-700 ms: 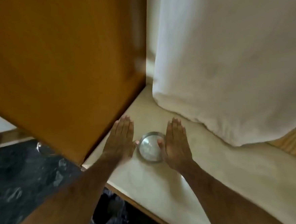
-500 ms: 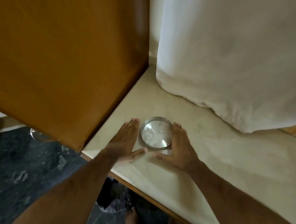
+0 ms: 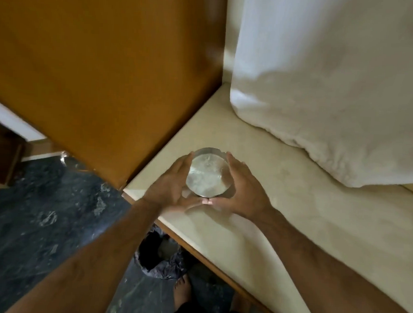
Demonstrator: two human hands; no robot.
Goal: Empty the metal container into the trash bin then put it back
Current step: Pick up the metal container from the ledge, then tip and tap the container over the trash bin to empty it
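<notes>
A small round metal container [image 3: 208,174] with pale powdery residue inside sits near the corner of the cream countertop [image 3: 294,211]. My left hand [image 3: 171,185] cups its left side and my right hand [image 3: 243,190] cups its right side, thumbs meeting at its near rim. Both hands close around the container; I cannot tell whether it has left the counter. Below the counter's edge stands the trash bin [image 3: 159,255], lined with a dark bag, its mouth open.
A brown wooden cabinet door [image 3: 104,63] hangs open to the left, close to the counter corner. A white cloth [image 3: 340,80] drapes onto the counter at the back right. Dark marbled floor [image 3: 37,218] lies lower left; a bare foot [image 3: 182,291] stands beside the bin.
My hands lay flat on the counter on either side of the container; they have since curled in and closed around it. The view has tilted down, showing the bin.
</notes>
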